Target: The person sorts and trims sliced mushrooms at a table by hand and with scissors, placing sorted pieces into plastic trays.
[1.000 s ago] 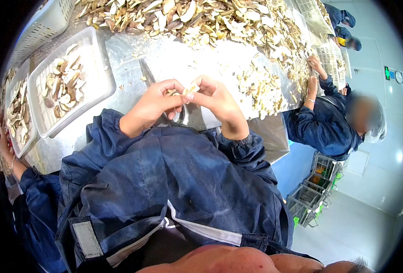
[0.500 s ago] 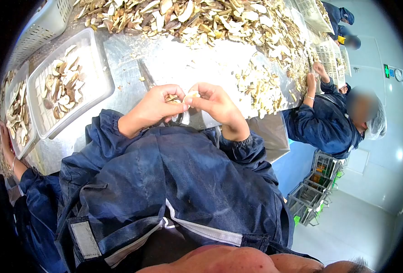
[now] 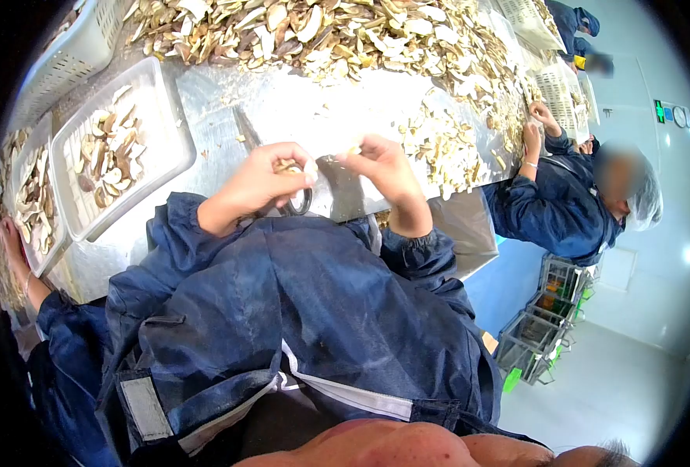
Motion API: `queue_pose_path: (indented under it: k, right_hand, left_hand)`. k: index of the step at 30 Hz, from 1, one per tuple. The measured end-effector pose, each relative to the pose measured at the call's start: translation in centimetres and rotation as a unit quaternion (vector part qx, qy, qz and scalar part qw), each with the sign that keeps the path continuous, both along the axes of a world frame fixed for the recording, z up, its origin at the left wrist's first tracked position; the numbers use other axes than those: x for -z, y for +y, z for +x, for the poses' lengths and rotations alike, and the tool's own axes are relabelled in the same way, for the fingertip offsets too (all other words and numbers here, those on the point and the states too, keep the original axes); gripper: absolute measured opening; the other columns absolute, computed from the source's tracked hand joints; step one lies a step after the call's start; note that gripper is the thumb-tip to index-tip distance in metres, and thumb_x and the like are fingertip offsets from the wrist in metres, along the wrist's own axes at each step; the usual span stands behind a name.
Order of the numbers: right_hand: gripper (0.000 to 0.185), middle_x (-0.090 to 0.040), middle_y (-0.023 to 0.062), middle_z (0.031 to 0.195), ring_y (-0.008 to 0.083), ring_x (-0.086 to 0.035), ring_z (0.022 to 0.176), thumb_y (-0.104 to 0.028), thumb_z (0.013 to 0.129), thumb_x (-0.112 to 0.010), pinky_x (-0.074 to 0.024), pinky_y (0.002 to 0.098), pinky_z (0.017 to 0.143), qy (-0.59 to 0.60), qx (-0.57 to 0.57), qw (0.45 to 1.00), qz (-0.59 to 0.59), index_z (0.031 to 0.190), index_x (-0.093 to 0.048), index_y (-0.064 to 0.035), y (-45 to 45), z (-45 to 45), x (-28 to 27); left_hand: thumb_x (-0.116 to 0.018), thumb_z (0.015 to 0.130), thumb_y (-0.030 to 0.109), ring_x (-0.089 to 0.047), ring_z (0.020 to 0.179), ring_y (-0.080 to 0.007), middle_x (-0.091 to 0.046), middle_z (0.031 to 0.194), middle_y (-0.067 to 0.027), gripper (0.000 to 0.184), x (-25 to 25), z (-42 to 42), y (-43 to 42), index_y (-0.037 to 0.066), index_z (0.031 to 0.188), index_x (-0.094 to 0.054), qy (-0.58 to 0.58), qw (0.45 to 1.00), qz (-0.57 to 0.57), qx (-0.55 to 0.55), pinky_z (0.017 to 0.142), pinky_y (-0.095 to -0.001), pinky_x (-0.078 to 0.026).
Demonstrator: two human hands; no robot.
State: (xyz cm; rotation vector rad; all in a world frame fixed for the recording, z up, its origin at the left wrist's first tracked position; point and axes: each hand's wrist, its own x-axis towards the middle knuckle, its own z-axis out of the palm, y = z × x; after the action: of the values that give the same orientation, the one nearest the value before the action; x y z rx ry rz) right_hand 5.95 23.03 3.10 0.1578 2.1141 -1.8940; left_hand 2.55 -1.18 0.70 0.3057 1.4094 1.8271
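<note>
My left hand (image 3: 255, 183) is closed around mushroom slices (image 3: 285, 166), with a pale bit at the thumb tip. My right hand (image 3: 388, 173) pinches a small pale mushroom piece (image 3: 353, 150) between thumb and fingers. A gap separates the two hands above the metal table (image 3: 220, 105). Under my left hand lies what looks like a pair of scissors (image 3: 304, 204); a black loop shows on one side and a dark blade on the other, the rest being hidden. To the right of my right hand is a spread of small mushroom pieces (image 3: 442, 148).
A large heap of sliced mushrooms (image 3: 337, 35) covers the far side. On the left stand a clear tray (image 3: 177, 136) with slices and a white perforated basket (image 3: 72, 58). Co-workers sit on both sides; one person's sleeve (image 3: 551, 202) is at right. Metal crates (image 3: 528, 335) stand on the floor.
My hands, touching earlier at the mushroom piece, have moved apart. My right hand has shifted right and up with a small piece, and more of the black loop shows.
</note>
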Motion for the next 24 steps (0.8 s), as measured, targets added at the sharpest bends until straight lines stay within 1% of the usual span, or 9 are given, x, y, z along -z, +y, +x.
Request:
queue_pose_path:
  k: [3,4,9,11,13,17,18,22,24]
  right_hand:
    - [0.028,-0.067,0.009,0.083,0.0172,-0.064,0.075,-0.014,0.085,-0.073,-0.0513,0.0302,0.07,0.106,0.04,0.894,0.433,0.107,-0.067,0.0002,2.3,-0.5,-1.0]
    - [0.033,-0.066,0.0137,0.091,0.0222,-0.065,0.076,-0.014,0.081,-0.074,-0.0525,0.0327,0.069,0.159,0.079,0.855,0.487,0.111,-0.067,-0.0009,2.6,-0.4,-0.7]
    - [0.026,-0.064,0.0168,0.098,0.032,-0.066,0.081,-0.017,0.084,-0.071,-0.0529,0.0394,0.075,0.278,0.089,0.874,0.388,0.105,-0.068,-0.0029,0.0,-2.6,0.7]
    - [0.024,-0.063,0.0171,0.099,0.034,-0.064,0.083,-0.017,0.085,-0.07,-0.0522,0.0406,0.078,0.35,0.031,0.841,0.412,0.105,-0.068,-0.0031,-1.0,-3.9,1.7]
    - [0.024,-0.062,0.0177,0.101,0.0363,-0.063,0.088,-0.016,0.086,-0.068,-0.0506,0.0422,0.081,0.326,0.09,0.857,0.389,0.106,-0.067,-0.002,-0.5,-5.2,2.6]
    - [0.025,-0.063,0.0193,0.099,0.0365,-0.062,0.088,-0.017,0.087,-0.068,-0.0505,0.0426,0.078,0.302,0.153,0.818,0.465,0.105,-0.067,-0.0008,3.1,-9.3,4.3]
    - [0.023,-0.063,0.0197,0.097,0.0369,-0.062,0.088,-0.016,0.086,-0.069,-0.0502,0.0437,0.078,0.306,0.156,0.811,0.474,0.103,-0.068,-0.0014,3.4,-10.1,4.4]
    - [0.016,-0.063,0.0197,0.087,0.0378,-0.062,0.084,-0.018,0.082,-0.072,-0.0498,0.0451,0.073,0.286,0.131,0.829,0.463,0.091,-0.071,-0.005,3.4,-11.5,5.1]
    - [0.014,-0.064,0.0189,0.085,0.038,-0.063,0.08,-0.018,0.082,-0.072,-0.0504,0.0445,0.071,0.288,0.112,0.843,0.439,0.085,-0.072,-0.0046,2.9,-10.4,4.9]
  left_hand:
    - [-0.07,0.089,0.008,-0.049,0.054,-0.0036,-0.059,0.075,0.0012,0.021,-1.4,-0.2,-1.4,0.003,0.109,-0.067,0.0,0.992,0.015,-0.126,0.045,-0.0179,-0.037]
    - [-0.07,0.089,0.009,-0.049,0.054,-0.0034,-0.059,0.077,0.0011,0.021,-1.9,-0.3,-2.3,0.004,0.11,-0.067,0.034,0.986,0.014,-0.163,0.045,-0.0176,-0.037]
    - [-0.069,0.092,0.013,-0.049,0.06,-0.0019,-0.06,0.081,0.0022,0.022,-3.6,-1.7,-8.6,0.006,0.112,-0.068,0.238,0.89,-0.074,-0.382,0.048,-0.0164,-0.036]
    - [-0.069,0.094,0.015,-0.049,0.063,-0.001,-0.063,0.085,0.0019,0.019,-4.0,-2.5,-10.7,0.004,0.11,-0.069,0.317,0.79,-0.173,-0.496,0.051,-0.016,-0.036]
    - [-0.068,0.095,0.016,-0.053,0.069,-0.003,-0.064,0.089,0.0011,0.018,-3.5,-3.2,-14.1,0.003,0.106,-0.069,0.284,0.766,-0.194,-0.542,0.059,-0.0173,-0.041]
    - [-0.065,0.096,0.021,-0.062,0.089,-0.0217,-0.068,0.098,-0.0108,0.023,-3.0,-3.9,-18.2,0.002,0.109,-0.068,0.431,0.626,-0.43,-0.487,0.081,-0.0313,-0.047]
    - [-0.055,0.101,0.032,-0.061,0.103,-0.0294,-0.066,0.11,-0.0154,0.032,-2.6,-4.2,-18.7,0.006,0.116,-0.067,0.452,0.576,-0.519,-0.441,0.091,-0.0373,-0.045]
    - [-0.035,0.105,0.045,-0.058,0.114,-0.035,-0.064,0.119,-0.0133,0.047,0.4,-4.8,-19.4,0.014,0.126,-0.064,0.491,0.51,-0.593,-0.383,0.099,-0.0433,-0.041]
    - [-0.037,0.105,0.044,-0.057,0.114,-0.0357,-0.063,0.121,-0.0154,0.046,1.1,-4.7,-19.6,0.012,0.126,-0.063,0.475,0.528,-0.583,-0.395,0.099,-0.0435,-0.041]
